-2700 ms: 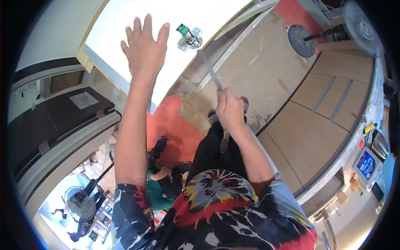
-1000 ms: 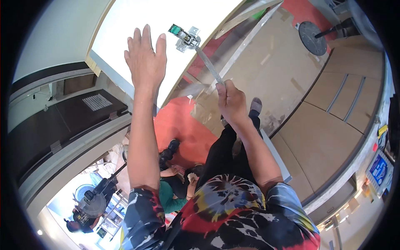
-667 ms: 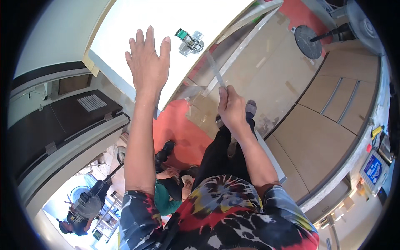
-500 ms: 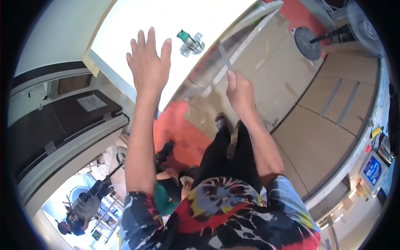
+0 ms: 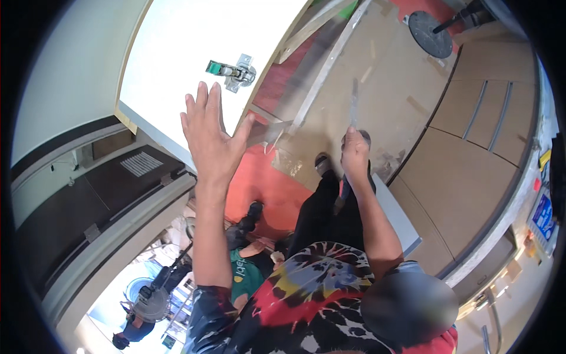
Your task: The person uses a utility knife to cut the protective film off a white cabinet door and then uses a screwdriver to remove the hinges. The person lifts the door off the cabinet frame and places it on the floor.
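My left hand [image 5: 213, 140] is raised with fingers spread, flat against the lower edge of a white cabinet door [image 5: 194, 41]. A metal hinge with a green part [image 5: 233, 71] is fixed on that door just above my fingertips. My right hand [image 5: 355, 154] is closed around a screwdriver [image 5: 354, 105], whose thin shaft points up and stands well to the right of the hinge. My dark trousers and shoes [image 5: 323, 162] show below the hands.
The floor [image 5: 377, 76] is covered in cardboard, with a red patch [image 5: 259, 183] under the door. Wooden drawer fronts with bar handles [image 5: 471, 118] curve along the right. A round black base [image 5: 429, 25] stands at top right. Another person in a green shirt [image 5: 244, 272] crouches below.
My right hand has swung the screwdriver away from the hinge, to the right, and its shaft now points straight up. My left hand stays spread on the door.
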`<action>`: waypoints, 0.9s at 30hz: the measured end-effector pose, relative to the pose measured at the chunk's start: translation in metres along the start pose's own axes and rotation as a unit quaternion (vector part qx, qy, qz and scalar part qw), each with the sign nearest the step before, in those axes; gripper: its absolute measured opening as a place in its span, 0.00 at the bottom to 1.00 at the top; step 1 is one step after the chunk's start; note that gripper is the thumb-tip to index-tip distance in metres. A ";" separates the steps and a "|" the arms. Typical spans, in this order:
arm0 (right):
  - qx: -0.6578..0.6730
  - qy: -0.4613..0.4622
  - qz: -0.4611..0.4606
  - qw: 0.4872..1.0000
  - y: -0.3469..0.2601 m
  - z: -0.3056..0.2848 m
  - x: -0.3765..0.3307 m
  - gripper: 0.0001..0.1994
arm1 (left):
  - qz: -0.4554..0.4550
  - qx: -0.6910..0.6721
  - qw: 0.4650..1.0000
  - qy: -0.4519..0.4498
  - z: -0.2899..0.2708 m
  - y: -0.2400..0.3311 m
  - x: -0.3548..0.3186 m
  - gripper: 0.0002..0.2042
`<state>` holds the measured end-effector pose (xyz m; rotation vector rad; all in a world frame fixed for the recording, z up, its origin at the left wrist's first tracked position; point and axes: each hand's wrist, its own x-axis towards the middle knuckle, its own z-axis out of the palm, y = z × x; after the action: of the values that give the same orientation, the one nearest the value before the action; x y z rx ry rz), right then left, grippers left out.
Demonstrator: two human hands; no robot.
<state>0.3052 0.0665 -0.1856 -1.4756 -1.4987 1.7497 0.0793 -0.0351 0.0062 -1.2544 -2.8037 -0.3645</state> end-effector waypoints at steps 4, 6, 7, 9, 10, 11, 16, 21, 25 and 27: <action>-0.001 -0.003 0.015 1.000 -0.008 -0.016 -0.014 0.25 | -0.066 0.027 0.997 0.021 0.012 0.020 0.024 0.33; 0.017 -0.013 0.035 0.999 -0.021 -0.025 -0.023 0.26 | -0.116 -0.027 0.992 0.033 0.007 0.038 0.041 0.30; 0.038 -0.016 0.046 0.998 -0.020 -0.029 -0.025 0.26 | -0.145 -0.017 0.989 0.038 0.007 0.044 0.047 0.31; 0.081 -0.025 0.068 0.994 -0.019 -0.034 -0.027 0.26 | -0.204 0.004 0.978 0.049 0.009 0.050 0.057 0.33; 0.075 -0.033 0.080 0.993 -0.019 -0.037 -0.027 0.25 | -0.203 -0.033 0.976 0.069 0.011 0.052 0.055 0.34; 0.069 -0.042 0.093 0.992 -0.020 -0.039 -0.026 0.25 | -0.186 -0.012 0.979 0.082 0.014 0.053 0.052 0.34; -0.071 -0.034 -0.081 0.994 0.008 -0.019 -0.017 0.24 | -0.077 -0.026 0.996 0.039 0.012 0.034 0.027 0.30; -0.152 -0.146 -0.058 0.976 -0.069 0.004 -0.038 0.23 | -0.166 -0.358 0.919 -0.006 -0.022 -0.035 -0.016 0.25; -0.142 -0.157 -0.155 0.965 -0.107 0.035 -0.036 0.20 | -0.082 -0.027 0.995 0.048 0.001 -0.047 0.039 0.32; -0.149 -0.145 -0.190 0.959 -0.112 0.044 -0.034 0.19 | -0.141 0.010 0.990 0.025 0.009 -0.035 0.056 0.35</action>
<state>0.2435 0.0562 -0.0773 -0.9852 -2.1137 1.6005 0.0165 -0.0145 -0.0016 -0.8313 -2.9364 -0.3730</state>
